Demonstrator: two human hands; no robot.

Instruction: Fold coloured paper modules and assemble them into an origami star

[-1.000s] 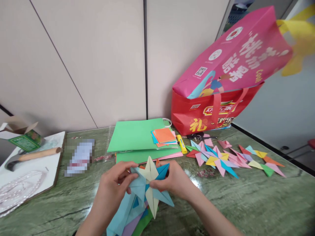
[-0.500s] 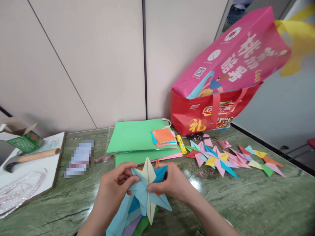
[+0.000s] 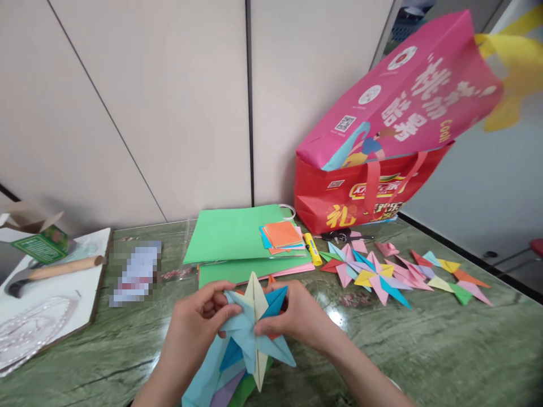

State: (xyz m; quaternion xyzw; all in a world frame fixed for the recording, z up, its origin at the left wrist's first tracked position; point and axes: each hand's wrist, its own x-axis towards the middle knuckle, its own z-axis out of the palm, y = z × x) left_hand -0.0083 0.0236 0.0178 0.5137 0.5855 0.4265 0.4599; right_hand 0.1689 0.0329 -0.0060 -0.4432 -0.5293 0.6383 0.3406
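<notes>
Between my two hands is a folded paper star [image 3: 255, 322] with light blue, cream, darker blue and orange-red points. My left hand [image 3: 203, 316] pinches its light blue point on the left side. On the right, my right hand [image 3: 297, 316] grips it, the thumb pressed near the star's centre and the other fingers hidden behind. Below the star lie loose folded papers in light blue [image 3: 201, 373], purple [image 3: 229, 390] and green [image 3: 248, 390], partly covered by it and by my left wrist.
Green paper sheets [image 3: 233, 234] lie ahead, topped by small orange squares [image 3: 282, 234], beside a yellow glue stick [image 3: 313, 249]. Finished paper stars [image 3: 373, 271] spread to the right. Behind stand red [image 3: 314, 192] and pink bags [image 3: 382, 96]. A wooden-handled sickle [image 3: 63, 268] rests on a white board at left.
Almost nothing differs. The star has tilted very slightly, its lower cream tip a little lower, while both hands keep their hold.
</notes>
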